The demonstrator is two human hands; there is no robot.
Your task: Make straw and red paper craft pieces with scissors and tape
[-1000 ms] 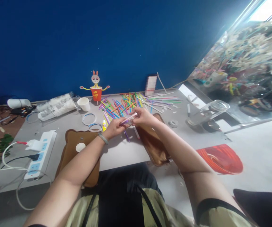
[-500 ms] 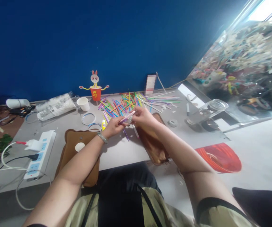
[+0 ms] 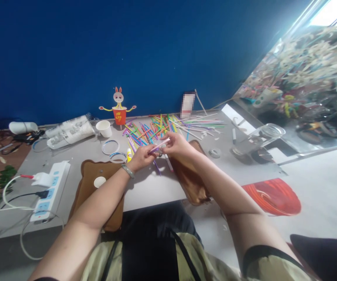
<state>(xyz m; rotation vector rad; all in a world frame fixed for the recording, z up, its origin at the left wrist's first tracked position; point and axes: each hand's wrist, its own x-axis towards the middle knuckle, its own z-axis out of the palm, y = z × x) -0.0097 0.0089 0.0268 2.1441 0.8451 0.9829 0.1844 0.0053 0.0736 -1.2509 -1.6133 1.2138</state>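
Observation:
My left hand (image 3: 143, 157), a bangle on its wrist, pinches the lower left end of a pale pink-purple straw (image 3: 160, 145). My right hand (image 3: 177, 145) closes its fingers around the upper right part of that straw. Something small and translucent shows just under the straw between the fingers, too blurred to name. Behind the hands lies a heap of coloured straws (image 3: 145, 133). A yellow glue stick (image 3: 129, 155) stands left of my left hand, and two rolls of tape lie by it, one being the patterned tape roll (image 3: 110, 147).
At the back stand a red paper-cup rabbit figure (image 3: 119, 116) and a white paper cup (image 3: 104, 128). Stacked cups in plastic (image 3: 71, 132) lie left, with a power strip (image 3: 51, 191) nearer. Brown pads (image 3: 89, 171) flank the hands. A clear jar (image 3: 254, 140) lies right.
Both hands stay almost in place on the straw; the translucent bit between the fingers shows less than before. The whole view has shifted slightly.

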